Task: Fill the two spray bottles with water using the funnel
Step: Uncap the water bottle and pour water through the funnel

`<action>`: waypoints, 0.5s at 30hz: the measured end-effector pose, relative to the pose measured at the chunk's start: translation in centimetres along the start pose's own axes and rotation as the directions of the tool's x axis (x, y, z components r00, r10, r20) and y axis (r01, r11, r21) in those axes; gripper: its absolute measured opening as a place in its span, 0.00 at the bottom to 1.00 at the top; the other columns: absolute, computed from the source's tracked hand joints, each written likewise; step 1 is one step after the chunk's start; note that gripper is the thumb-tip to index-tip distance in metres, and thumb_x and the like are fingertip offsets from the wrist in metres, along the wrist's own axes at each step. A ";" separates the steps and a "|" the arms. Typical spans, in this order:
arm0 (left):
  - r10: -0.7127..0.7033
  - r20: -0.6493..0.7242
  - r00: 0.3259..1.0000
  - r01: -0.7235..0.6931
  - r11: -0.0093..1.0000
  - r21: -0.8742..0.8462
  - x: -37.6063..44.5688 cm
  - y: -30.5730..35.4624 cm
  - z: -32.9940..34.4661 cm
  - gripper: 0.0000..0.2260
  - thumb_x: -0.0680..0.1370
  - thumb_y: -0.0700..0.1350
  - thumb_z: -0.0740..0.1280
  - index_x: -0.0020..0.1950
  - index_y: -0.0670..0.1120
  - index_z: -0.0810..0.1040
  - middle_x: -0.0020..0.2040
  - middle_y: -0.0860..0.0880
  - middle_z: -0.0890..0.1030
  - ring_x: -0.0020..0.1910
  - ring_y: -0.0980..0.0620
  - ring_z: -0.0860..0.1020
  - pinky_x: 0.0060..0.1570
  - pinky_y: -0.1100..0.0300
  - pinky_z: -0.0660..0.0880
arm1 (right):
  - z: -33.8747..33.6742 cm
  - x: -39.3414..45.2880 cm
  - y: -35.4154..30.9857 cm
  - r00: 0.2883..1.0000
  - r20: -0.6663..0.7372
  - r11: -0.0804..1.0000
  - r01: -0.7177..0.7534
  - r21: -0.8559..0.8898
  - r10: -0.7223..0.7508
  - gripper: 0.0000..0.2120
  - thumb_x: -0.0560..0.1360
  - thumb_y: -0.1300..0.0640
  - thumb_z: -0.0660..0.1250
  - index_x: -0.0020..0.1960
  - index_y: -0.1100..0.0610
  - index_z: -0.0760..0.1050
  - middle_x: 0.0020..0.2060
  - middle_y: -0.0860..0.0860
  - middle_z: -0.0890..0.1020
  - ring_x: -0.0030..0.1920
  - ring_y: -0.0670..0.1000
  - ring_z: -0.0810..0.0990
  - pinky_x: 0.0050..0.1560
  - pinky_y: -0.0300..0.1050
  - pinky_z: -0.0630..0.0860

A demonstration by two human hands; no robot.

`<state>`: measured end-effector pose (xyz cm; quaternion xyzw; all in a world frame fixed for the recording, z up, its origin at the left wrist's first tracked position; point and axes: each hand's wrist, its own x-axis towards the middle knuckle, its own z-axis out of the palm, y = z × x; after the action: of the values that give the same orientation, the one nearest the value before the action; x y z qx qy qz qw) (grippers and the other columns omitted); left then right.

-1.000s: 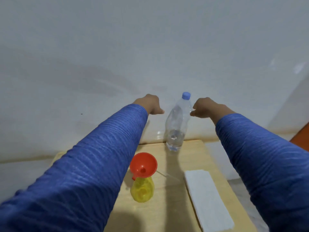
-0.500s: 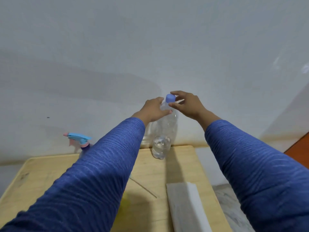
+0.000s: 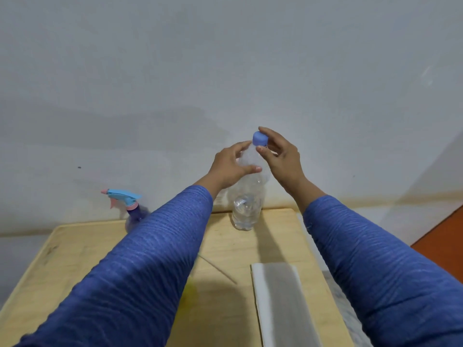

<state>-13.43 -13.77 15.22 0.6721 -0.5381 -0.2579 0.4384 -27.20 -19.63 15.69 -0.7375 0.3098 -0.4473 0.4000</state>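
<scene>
A clear plastic water bottle (image 3: pixel 246 209) stands at the far edge of the wooden table (image 3: pixel 75 249), with a little water at its bottom. My left hand (image 3: pixel 230 167) grips its upper body. My right hand (image 3: pixel 280 156) pinches its blue cap (image 3: pixel 260 139). A purple spray bottle (image 3: pixel 132 216) with a blue and pink trigger head stands at the back left, partly behind my left sleeve. My left arm hides the yellow spray bottle (image 3: pixel 188 291) except for a sliver; the funnel is hidden.
A folded white cloth (image 3: pixel 280 304) lies on the table's right side. A thin clear tube (image 3: pixel 218 269) lies on the wood near the middle. The wall rises right behind the table. An orange floor patch (image 3: pixel 441 239) shows at the right.
Both hands came in from either side of the water bottle and took hold of it, the left on the body, the right on the cap. The view shifted right.
</scene>
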 end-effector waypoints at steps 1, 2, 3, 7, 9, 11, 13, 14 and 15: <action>0.019 -0.016 1.000 -0.020 0.999 -0.025 -0.5 0.4 0.0 0.35 0.68 0.50 0.77 0.72 0.51 0.67 0.70 0.52 0.71 0.68 0.54 0.70 0.66 0.57 0.68 | -0.1 -0.4 -0.6 0.999 -0.029 1.000 0.013 0.027 -0.012 0.18 0.75 0.60 0.67 0.63 0.49 0.74 0.57 0.43 0.79 0.59 0.46 0.78 0.61 0.45 0.75; 0.044 -0.036 0.998 -0.046 0.997 -0.055 -1.0 0.8 0.0 0.35 0.68 0.50 0.77 0.72 0.51 0.67 0.70 0.52 0.71 0.68 0.54 0.69 0.66 0.56 0.69 | -0.2 -0.8 -1.3 0.998 -0.062 0.998 0.029 0.052 -0.026 0.17 0.75 0.60 0.67 0.63 0.48 0.74 0.57 0.44 0.79 0.59 0.46 0.78 0.62 0.48 0.75; 0.067 -0.059 0.996 -0.072 0.993 -0.090 -1.7 1.3 -0.1 0.34 0.68 0.50 0.77 0.72 0.52 0.68 0.70 0.52 0.72 0.68 0.54 0.69 0.67 0.54 0.69 | -0.2 -1.2 -2.2 0.995 -0.094 0.996 0.046 0.076 -0.039 0.17 0.75 0.60 0.67 0.62 0.48 0.75 0.57 0.45 0.80 0.59 0.46 0.78 0.63 0.49 0.75; 0.109 -0.153 0.982 -0.141 0.966 -0.216 -5.2 3.1 -0.4 0.32 0.70 0.50 0.75 0.71 0.53 0.68 0.69 0.54 0.72 0.69 0.57 0.69 0.68 0.54 0.68 | -0.2 -3.5 -6.0 0.981 -0.182 0.988 0.096 0.120 -0.073 0.15 0.75 0.62 0.67 0.60 0.51 0.76 0.55 0.47 0.81 0.57 0.47 0.80 0.63 0.51 0.74; 0.121 -0.188 0.975 -0.165 0.958 -0.236 -7.2 3.6 -0.5 0.31 0.70 0.50 0.75 0.71 0.53 0.68 0.70 0.54 0.71 0.69 0.56 0.69 0.68 0.54 0.68 | 0.1 -5.1 -7.4 0.980 -0.184 0.986 0.105 0.132 -0.080 0.15 0.75 0.63 0.67 0.59 0.52 0.76 0.55 0.47 0.81 0.57 0.49 0.80 0.63 0.52 0.75; 0.125 -0.206 0.971 -0.175 0.953 -0.247 -9.5 3.6 -0.6 0.31 0.71 0.50 0.74 0.71 0.53 0.68 0.70 0.54 0.71 0.69 0.55 0.69 0.67 0.52 0.69 | 0.6 -7.1 -8.6 0.980 -0.186 0.986 0.101 0.132 -0.076 0.15 0.74 0.63 0.67 0.59 0.52 0.76 0.55 0.49 0.81 0.57 0.50 0.80 0.63 0.53 0.75; 0.119 -0.210 0.970 -0.172 0.950 -0.259 -11.7 3.2 -0.6 0.31 0.71 0.50 0.74 0.71 0.53 0.68 0.70 0.53 0.72 0.69 0.55 0.69 0.66 0.51 0.70 | 1.1 -9.3 -9.4 0.979 -0.193 0.988 0.086 0.132 -0.060 0.15 0.74 0.64 0.67 0.59 0.52 0.76 0.56 0.51 0.81 0.57 0.51 0.80 0.62 0.53 0.75; 0.115 -0.205 0.972 -0.168 0.950 -0.262 -12.8 3.0 -0.5 0.31 0.71 0.50 0.75 0.71 0.53 0.68 0.70 0.53 0.72 0.69 0.55 0.69 0.66 0.51 0.70 | 1.3 -10.4 -9.7 0.979 -0.198 0.988 0.076 0.134 -0.049 0.15 0.74 0.64 0.67 0.59 0.52 0.76 0.55 0.51 0.81 0.56 0.51 0.80 0.62 0.53 0.75; 0.112 -0.197 0.974 -0.163 0.951 -0.264 -13.7 2.8 -0.4 0.31 0.70 0.50 0.75 0.71 0.53 0.68 0.70 0.53 0.72 0.69 0.55 0.69 0.66 0.51 0.70 | 1.4 -11.5 -9.9 0.978 -0.206 0.988 0.066 0.141 -0.036 0.15 0.74 0.64 0.67 0.58 0.52 0.76 0.54 0.51 0.82 0.56 0.51 0.80 0.61 0.52 0.76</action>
<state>-18.41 -0.68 16.12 0.5851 -0.5004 -0.2382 0.5921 -29.61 -5.02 19.10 -0.6645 0.2961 -0.5517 0.4080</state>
